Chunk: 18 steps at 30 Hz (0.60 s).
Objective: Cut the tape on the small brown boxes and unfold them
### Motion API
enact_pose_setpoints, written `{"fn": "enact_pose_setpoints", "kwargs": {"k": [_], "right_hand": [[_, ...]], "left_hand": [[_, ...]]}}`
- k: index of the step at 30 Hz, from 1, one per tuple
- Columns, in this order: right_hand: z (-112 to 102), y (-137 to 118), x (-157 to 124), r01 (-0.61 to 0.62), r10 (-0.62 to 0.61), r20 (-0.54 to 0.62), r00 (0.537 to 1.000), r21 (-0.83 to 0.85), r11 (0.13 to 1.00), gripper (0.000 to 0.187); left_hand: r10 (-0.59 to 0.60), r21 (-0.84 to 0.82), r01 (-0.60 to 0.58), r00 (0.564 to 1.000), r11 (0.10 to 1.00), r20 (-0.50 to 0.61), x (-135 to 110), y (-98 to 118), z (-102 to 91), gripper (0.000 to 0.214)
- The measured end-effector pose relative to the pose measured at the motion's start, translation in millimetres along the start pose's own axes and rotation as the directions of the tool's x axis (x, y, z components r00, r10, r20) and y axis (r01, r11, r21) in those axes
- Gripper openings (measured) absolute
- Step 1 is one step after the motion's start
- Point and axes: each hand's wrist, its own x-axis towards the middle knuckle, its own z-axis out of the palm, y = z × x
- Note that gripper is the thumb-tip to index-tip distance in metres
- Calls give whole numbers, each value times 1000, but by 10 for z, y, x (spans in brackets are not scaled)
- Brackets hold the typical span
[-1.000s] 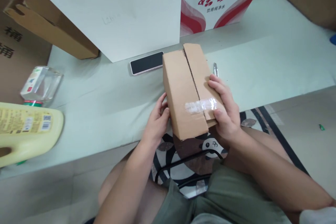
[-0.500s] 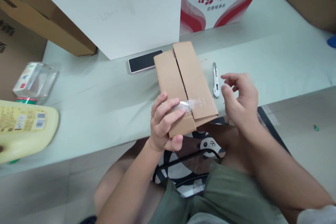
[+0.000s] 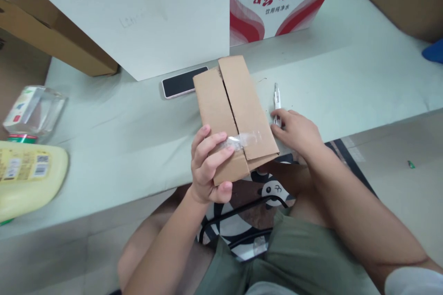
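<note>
A small brown cardboard box (image 3: 242,101) is held in my left hand (image 3: 209,166), fingers over its top flap and thumb under the near edge. Clear tape (image 3: 247,140) crosses the seam between its flaps near that end. The box is tilted over the table's front edge. Just to its right lies a white utility knife (image 3: 277,99) with its tip pointing away from me. My right hand (image 3: 297,131) has its thumb and fingertips closed around the knife's near end, which they partly cover.
A black-screened phone (image 3: 182,82) lies behind the cardboard box. Large white box (image 3: 155,18) and red-and-white carton (image 3: 277,4) stand at the back. On the left are a clear bottle (image 3: 36,108) and a yellow jug (image 3: 34,177). The pale green table (image 3: 121,147) ends close to my lap.
My right hand has moved left onto the utility knife and closed its fingers at the near end. My left hand still holds the cardboard box. The whole view has shifted slightly.
</note>
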Motion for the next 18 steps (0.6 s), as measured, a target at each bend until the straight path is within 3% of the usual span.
{"fn": "enact_pose_setpoints", "kwargs": {"k": [5, 8, 10, 12, 14, 18], "right_hand": [[-43, -10, 19, -46, 46, -3, 999, 96, 994, 46], [-68, -38, -30, -35, 75, -147, 986, 254, 967, 40], [-64, -50, -85, 74, 41, -313, 949, 345, 936, 34], [-44, -56, -153, 249, -33, -502, 864, 371, 894, 30], [-17, -60, -230, 412, -102, -657, 747, 337, 846, 24], [36, -55, -428, 680, -186, -834, 520, 272, 681, 22]], "left_hand": [[-45, 85, 47, 999, 995, -26, -38, -13, -7, 44], [-92, 113, 97, 995, 989, -47, -61, -21, -8, 48], [-64, 101, 68, 997, 993, -41, -50, -17, -7, 46], [-17, 81, 19, 1000, 997, -20, -22, -6, -6, 42], [6, 69, -6, 1000, 998, -2, 4, 9, -6, 42], [-24, 60, 25, 1000, 998, -17, 8, 27, -14, 42]]}}
